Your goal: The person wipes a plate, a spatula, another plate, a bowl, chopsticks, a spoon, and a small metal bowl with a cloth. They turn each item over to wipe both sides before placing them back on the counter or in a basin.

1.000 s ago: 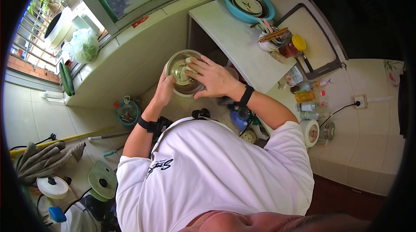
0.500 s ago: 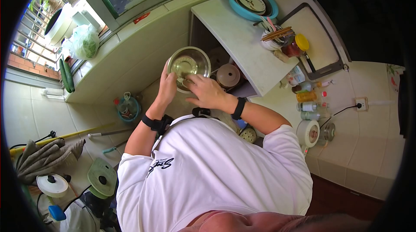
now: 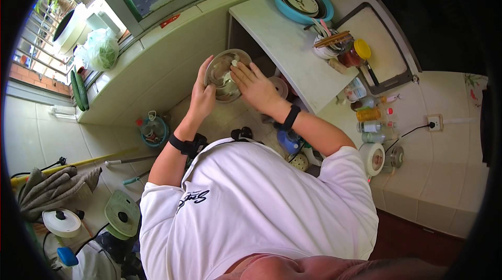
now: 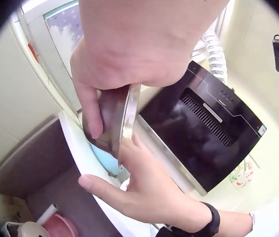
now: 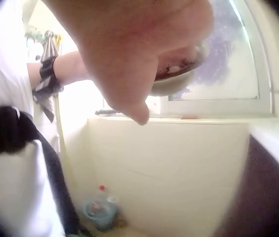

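The left hand [image 3: 201, 99] is gripping the steel bowl [image 3: 225, 73], now lifted nearer the desk [image 3: 285, 50], while the right hand [image 3: 256, 89] is apparently rubbing inside with straight fingers, so scrubbing goes on.

- Bowl [image 3: 226, 75]: shiny polished metal, smooth, reflective inside.
- Desk [image 3: 285, 50] beside the bowl: pale, smooth, matt.
- Basin [image 3: 324, 4] at the desk's far end: glossy teal plastic.
- Wall [image 3: 157, 76] left of the bowl: smooth cream tiles.
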A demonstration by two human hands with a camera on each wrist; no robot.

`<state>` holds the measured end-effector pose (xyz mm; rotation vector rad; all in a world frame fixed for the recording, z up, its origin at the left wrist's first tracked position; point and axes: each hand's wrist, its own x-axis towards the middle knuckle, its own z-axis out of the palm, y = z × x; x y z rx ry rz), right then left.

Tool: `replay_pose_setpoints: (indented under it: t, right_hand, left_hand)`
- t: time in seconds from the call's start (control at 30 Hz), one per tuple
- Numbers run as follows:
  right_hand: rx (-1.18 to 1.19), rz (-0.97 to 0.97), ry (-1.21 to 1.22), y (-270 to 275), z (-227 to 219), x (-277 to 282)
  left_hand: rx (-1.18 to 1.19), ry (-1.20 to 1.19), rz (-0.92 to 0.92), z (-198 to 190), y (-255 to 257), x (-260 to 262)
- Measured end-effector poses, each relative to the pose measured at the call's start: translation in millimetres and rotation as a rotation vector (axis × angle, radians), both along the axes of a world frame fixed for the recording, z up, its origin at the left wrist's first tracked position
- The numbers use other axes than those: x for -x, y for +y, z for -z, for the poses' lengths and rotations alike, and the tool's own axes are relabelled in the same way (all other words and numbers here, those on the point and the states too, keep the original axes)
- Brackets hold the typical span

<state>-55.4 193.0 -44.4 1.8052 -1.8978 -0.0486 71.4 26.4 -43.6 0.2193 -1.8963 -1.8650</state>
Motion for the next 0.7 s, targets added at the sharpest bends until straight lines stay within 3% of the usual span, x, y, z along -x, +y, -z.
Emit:
replay_pose_setpoints:
  t: [0.07,0.1,0.17,0.23,0.3,0.4,0.47,0.53,0.57,0.6,0.63,0.67,0.7]
  right_hand:
    - [-0.020,0.128,-0.360,-3.7,-0.7,-27.6]
    - [-0.021,0.127,-0.359,-6.6,3.9,-38.3]
    - [0.103,0.137,-0.695,-13.2,16.7,-58.3]
    - [0.144,0.103,-0.826,-23.1,14.7,-67.7]
    - [0.269,0.003,-1.107,-33.4,8.7,-70.8]
    - [0.327,-0.067,-1.018,-32.9,1.7,-63.9]
    - [0.299,-0.123,-1.015,-25.7,-0.1,-51.1]
    - [0.134,-0.176,-0.657,-13.6,-1.6,-29.6]
    - [0.132,-0.180,-0.655,-9.0,1.2,-16.9]
    - [0.061,-0.197,-0.479,-4.9,5.7,-3.6]
    - [-0.007,-0.212,-0.304,-1.9,4.7,5.7]
    - [0.004,-0.231,-0.203,1.6,4.3,12.7]
    - [0.005,-0.232,-0.203,4.1,5.6,17.8]
  left_hand:
    - [-0.036,0.040,-0.038,6.8,0.6,2.3]
    - [-0.036,0.041,-0.039,11.5,1.6,3.6]
    - [-0.026,0.010,-0.149,20.2,6.0,4.7]
    - [-0.114,0.027,-0.178,11.3,16.1,6.4]
    - [-0.197,0.046,-0.208,6.2,18.1,7.0]
    - [-0.223,0.104,-0.266,3.7,13.1,11.0]
    - [-0.217,0.028,-0.199,4.7,1.0,8.0]
    - [-0.195,0.019,-0.160,9.9,-8.0,6.3]
    - [-0.172,0.005,-0.118,12.2,-12.2,4.9]
    - [-0.172,0.006,-0.122,12.3,-16.8,2.4]
    - [-0.047,-0.053,-0.013,11.5,-21.4,0.1]
    - [0.080,-0.113,0.096,9.7,-24.3,-0.4]
    - [0.080,-0.113,0.095,2.0,-25.7,0.4]
